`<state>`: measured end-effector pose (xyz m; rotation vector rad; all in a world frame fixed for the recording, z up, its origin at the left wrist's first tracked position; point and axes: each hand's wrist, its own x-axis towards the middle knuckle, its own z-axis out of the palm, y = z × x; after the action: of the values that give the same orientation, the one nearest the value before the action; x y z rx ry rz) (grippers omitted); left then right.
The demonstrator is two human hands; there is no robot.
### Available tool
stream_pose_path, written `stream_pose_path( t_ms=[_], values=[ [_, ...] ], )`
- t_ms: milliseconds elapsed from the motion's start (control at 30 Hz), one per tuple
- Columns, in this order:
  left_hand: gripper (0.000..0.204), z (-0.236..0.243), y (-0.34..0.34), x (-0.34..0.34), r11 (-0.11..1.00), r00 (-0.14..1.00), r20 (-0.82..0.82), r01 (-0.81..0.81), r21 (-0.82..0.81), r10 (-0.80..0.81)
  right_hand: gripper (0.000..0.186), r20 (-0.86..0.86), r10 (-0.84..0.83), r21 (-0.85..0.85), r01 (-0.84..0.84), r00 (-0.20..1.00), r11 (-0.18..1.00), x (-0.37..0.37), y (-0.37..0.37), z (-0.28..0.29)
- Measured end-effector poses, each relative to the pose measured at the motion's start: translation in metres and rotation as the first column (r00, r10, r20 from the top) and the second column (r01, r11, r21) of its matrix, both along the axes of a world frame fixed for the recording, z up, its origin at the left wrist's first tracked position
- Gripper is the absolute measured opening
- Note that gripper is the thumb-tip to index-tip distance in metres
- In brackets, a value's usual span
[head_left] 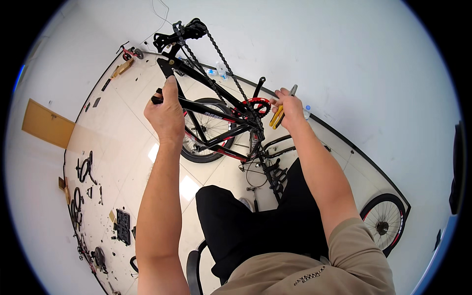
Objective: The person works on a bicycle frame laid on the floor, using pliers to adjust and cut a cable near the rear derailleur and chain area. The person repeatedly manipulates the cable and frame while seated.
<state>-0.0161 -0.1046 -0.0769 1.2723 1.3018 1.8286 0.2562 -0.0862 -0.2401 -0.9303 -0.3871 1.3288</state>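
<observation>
In front of me a black bicycle frame (206,108) with red accents is held tilted, its rear end raised. My left hand (166,112) is closed around a black tube of that frame, at the left. A chain (223,60) hangs in a loop from the rear derailleur (194,29) at the top down to the red-and-black chainring (257,107). Just right of the chainring, my right hand (289,107) grips yellow-handled pliers (278,118), their metal nose pointing up. A black pedal crank (259,86) sticks up close to that hand.
A wheel (209,156) lies behind the frame; another wheel (384,223) leans by the right wall. On the tiled floor are a hammer (253,197), a black toolbox (122,226) and scattered parts. Water bottles (221,72) stand along the wall. A chair armrest (193,273) is beside me.
</observation>
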Motion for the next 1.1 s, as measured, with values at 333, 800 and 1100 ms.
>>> stream_pose_path(
  t_ms=[333, 800, 1100],
  values=[
    [0.049, 0.008, -0.011, 0.004, 0.998, 0.999, 0.032, -0.002, -0.062, 0.004, 0.073, 0.023, 0.176, 0.093, -0.177, 0.984, 0.980, -0.015, 0.019, 0.031],
    [0.044, -0.002, 0.002, 0.001, 1.000, 1.000, -0.011, -0.002, 0.023, 0.002, 0.036, -0.123, -0.354, -0.441, 0.268, 0.927, 0.857, -0.015, -0.126, -0.104],
    [0.044, 0.004, -0.008, 0.004, 0.999, 1.000, 0.011, -0.004, -0.031, 0.004, 0.030, -0.649, -0.445, -0.491, 0.107, 0.617, 0.864, -0.015, -0.091, -0.123]
  ],
)
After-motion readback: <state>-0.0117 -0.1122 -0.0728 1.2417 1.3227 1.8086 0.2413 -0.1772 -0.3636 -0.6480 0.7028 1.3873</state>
